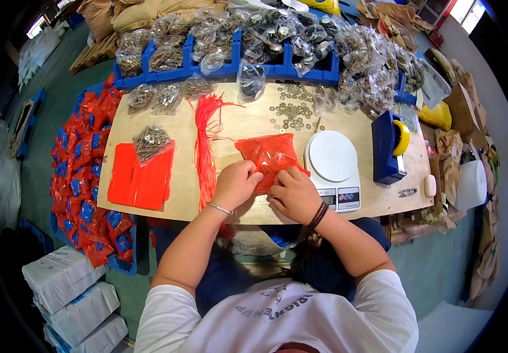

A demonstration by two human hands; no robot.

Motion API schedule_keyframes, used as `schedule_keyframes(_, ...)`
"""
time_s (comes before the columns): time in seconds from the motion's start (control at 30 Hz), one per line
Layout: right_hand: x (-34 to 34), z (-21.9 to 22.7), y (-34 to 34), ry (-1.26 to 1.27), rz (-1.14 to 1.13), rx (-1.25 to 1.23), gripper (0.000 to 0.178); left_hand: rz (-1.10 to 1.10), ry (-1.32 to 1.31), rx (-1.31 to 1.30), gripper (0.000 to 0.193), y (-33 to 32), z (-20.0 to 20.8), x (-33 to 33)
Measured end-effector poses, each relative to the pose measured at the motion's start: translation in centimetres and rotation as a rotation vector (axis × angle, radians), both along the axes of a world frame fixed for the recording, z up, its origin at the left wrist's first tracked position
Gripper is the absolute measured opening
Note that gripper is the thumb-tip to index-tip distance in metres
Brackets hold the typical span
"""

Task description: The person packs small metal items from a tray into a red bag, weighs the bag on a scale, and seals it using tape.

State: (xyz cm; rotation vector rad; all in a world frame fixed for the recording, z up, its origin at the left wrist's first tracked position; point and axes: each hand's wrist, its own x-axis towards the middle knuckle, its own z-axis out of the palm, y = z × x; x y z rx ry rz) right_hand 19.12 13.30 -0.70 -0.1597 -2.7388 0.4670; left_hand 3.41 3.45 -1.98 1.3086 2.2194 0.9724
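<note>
A red plastic bag (pixel 267 152) lies on the wooden table in front of me, its near edge between my two hands. My left hand (pixel 236 183) pinches its near left corner, thumb and fingers pressed together. At the near right side, the curled fingers of my right hand (pixel 294 191) grip the same bag. Small contents show dimly through the film; their kind cannot be made out. Right beside my right hand stands a white kitchen scale (pixel 331 156). To the left of my left hand runs a bundle of red plastic ties (pixel 205 150).
Flat red bags (pixel 126 176) lie left under a clear bag of screws (pixel 151 143). Loose washers (pixel 294 112) lie near blue bins (pixel 177 75) of bagged hardware. A blue tape dispenser (pixel 385 150) and thread snips (pixel 407 192) sit right. Filled red bags (pixel 83 176) are heaped left.
</note>
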Motion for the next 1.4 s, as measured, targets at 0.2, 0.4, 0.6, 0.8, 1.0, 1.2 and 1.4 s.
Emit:
schedule_keyframes(0.2, 0.1, 0.2, 0.5, 0.015, 0.036, -0.027, 0.009, 0.001, -0.012, -0.032, 0.026, 0.1, 0.5, 0.0)
schedule_keyframes(0.4, 1.3, 2.4, 2.7, 0.085, -0.071, -0.136, 0.007, 0.020, -0.280, 0.018, 0.038, -0.2, 0.3, -1.3)
schedule_keyframes(0.6, 5.7, 3.6, 6.2, 0.238, -0.335, -0.263, 0.005, 0.105, -0.630, 0.251, 0.047, 0.3, -1.6, -2.6)
schedule_keyframes(0.8, 13.8, 3.5, 10.5, 0.254, -0.672, -0.192, 0.010, 0.112, -0.583, 0.383, 0.045, 0.1, -1.6, -2.4)
schedule_keyframes(1.0, 23.0, 1.8, 17.7, 0.064, -1.073, -0.208, 0.024, 0.104, -0.647, 0.380, 0.039, -0.1, -0.3, -2.0)
schedule_keyframes(1.2, 22.0, 2.6, 18.0, 0.126, -1.136, -0.979, 0.016, 0.115, -0.545, 0.394, 0.036, -0.7, 0.1, -2.2)
schedule_keyframes(1.4, 21.3, 2.1, 17.9, 0.388, -1.142, -1.289, 0.006, 0.100, -0.570, 0.343, 0.031, -1.0, 1.3, -2.0)
